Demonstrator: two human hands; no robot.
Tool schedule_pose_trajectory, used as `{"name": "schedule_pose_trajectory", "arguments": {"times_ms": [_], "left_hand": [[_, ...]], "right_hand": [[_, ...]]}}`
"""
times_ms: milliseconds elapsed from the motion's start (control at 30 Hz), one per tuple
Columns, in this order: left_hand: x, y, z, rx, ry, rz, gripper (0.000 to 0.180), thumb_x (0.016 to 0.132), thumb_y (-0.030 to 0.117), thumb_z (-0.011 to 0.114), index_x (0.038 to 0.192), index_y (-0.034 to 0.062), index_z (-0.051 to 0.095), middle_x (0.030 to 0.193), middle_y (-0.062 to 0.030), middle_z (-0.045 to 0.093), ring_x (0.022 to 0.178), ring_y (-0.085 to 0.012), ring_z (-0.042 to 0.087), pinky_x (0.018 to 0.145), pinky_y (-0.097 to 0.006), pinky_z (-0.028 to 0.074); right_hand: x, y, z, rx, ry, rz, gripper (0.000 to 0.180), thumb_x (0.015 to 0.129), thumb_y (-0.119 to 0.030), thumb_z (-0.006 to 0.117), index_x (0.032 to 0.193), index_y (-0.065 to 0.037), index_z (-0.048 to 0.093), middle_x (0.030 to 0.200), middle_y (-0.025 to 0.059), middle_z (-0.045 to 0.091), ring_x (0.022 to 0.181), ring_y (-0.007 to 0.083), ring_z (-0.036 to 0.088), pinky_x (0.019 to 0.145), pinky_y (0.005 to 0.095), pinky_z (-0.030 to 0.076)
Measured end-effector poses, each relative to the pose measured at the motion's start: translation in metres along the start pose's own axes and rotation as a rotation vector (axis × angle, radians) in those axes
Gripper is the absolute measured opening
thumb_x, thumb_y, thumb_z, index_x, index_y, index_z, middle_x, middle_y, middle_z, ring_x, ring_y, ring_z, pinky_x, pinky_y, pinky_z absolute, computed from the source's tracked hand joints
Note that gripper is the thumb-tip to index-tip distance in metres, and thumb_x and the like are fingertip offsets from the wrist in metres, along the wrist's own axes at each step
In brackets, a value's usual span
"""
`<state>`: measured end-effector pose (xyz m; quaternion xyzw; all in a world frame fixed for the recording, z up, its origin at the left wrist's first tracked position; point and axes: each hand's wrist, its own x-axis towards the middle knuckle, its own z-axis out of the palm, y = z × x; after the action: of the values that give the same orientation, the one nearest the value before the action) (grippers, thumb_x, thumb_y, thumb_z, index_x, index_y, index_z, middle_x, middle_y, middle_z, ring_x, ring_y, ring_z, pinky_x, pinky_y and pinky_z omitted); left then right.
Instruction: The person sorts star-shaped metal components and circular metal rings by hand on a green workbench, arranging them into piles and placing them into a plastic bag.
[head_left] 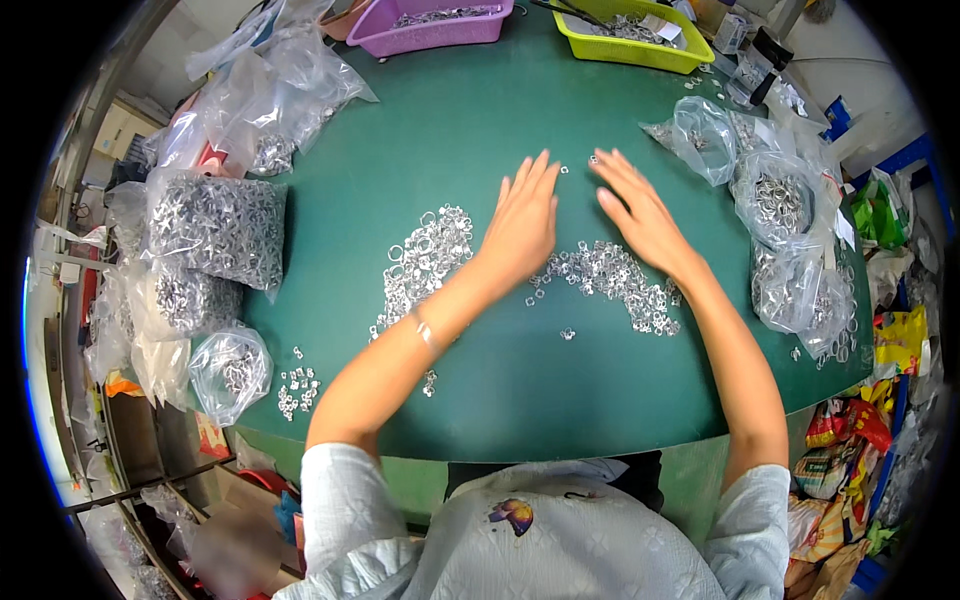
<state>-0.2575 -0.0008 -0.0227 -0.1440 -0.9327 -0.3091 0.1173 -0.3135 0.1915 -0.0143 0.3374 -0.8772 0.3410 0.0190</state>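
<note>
My left hand (522, 222) is held low over the green table, fingers stretched out, between two heaps of small silver metal pieces. The left heap (432, 245), with some ring-shaped pieces in it, spreads beside that hand and partly under my forearm. Just beyond the right heap (610, 278) is my right hand (640, 215), its fingers extended and slightly blurred, thumb apart. One loose silver piece (564, 170) lies between the two hands' fingertips. Another small piece (594, 160) shows at the right fingertips; whether they touch it I cannot tell.
Clear bags packed with metal pieces (215, 230) crowd the left edge of the green table (480, 400). More open bags (780, 205) line the right. A purple basket (430, 35) and a yellow-green basket (635, 50) stand at the far edge. Small pieces (298, 393) lie near left.
</note>
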Motion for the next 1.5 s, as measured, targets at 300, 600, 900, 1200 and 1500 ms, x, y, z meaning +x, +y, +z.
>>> {"name": "schedule_pose_trajectory", "arguments": {"times_ms": [300, 600, 900, 1200, 1500], "left_hand": [[-0.066, 0.015, -0.016, -0.264, -0.300, 0.116, 0.040, 0.093, 0.001, 0.041, 0.132, -0.0057, 0.041, 0.137, -0.0270, 0.041, 0.131, -0.0393, 0.036, 0.110, -0.044, 0.031], [-0.074, 0.011, -0.001, 0.279, -0.115, -0.030, 0.043, 0.093, 0.009, 0.046, 0.133, -0.0073, 0.039, 0.143, -0.0298, 0.029, 0.134, -0.0445, 0.027, 0.111, -0.047, 0.025], [-0.132, 0.072, -0.004, 0.051, -0.284, 0.120, 0.053, 0.086, 0.012, 0.059, 0.135, 0.0025, 0.042, 0.146, -0.0197, 0.029, 0.134, -0.0421, 0.028, 0.108, -0.056, 0.026], [-0.127, 0.051, -0.014, 0.194, -0.201, 0.061, 0.045, 0.085, 0.009, 0.059, 0.128, 0.0041, 0.050, 0.145, -0.0165, 0.034, 0.136, -0.0377, 0.029, 0.107, -0.058, 0.025], [-0.085, 0.045, 0.000, 0.313, -0.195, 0.215, 0.044, 0.083, 0.003, 0.053, 0.127, 0.0004, 0.051, 0.141, -0.0169, 0.040, 0.134, -0.0359, 0.034, 0.105, -0.062, 0.025]], "right_hand": [[-0.065, -0.042, 0.003, 0.045, -0.339, -0.057, 0.046, 0.092, -0.019, 0.054, 0.133, -0.001, 0.045, 0.142, 0.0177, 0.040, 0.134, 0.0323, 0.036, 0.112, 0.0434, 0.027], [-0.127, -0.069, -0.010, -0.264, -0.356, -0.151, 0.047, 0.084, -0.024, 0.064, 0.128, -0.013, 0.053, 0.142, 0.0083, 0.042, 0.137, 0.0289, 0.030, 0.112, 0.0535, 0.021], [-0.140, -0.041, -0.028, -0.254, 0.085, 0.060, 0.034, 0.080, -0.007, 0.063, 0.114, -0.006, 0.061, 0.134, 0.0113, 0.048, 0.132, 0.0337, 0.036, 0.108, 0.0511, 0.026], [-0.138, -0.067, -0.018, -0.364, -0.235, 0.094, 0.049, 0.085, -0.024, 0.064, 0.131, -0.012, 0.052, 0.147, 0.0099, 0.033, 0.139, 0.0345, 0.022, 0.111, 0.0567, 0.016], [-0.168, -0.071, -0.031, -0.413, -0.191, 0.171, 0.045, 0.083, -0.022, 0.065, 0.126, -0.013, 0.056, 0.147, 0.0119, 0.032, 0.139, 0.0381, 0.021, 0.108, 0.0611, 0.015]]}}
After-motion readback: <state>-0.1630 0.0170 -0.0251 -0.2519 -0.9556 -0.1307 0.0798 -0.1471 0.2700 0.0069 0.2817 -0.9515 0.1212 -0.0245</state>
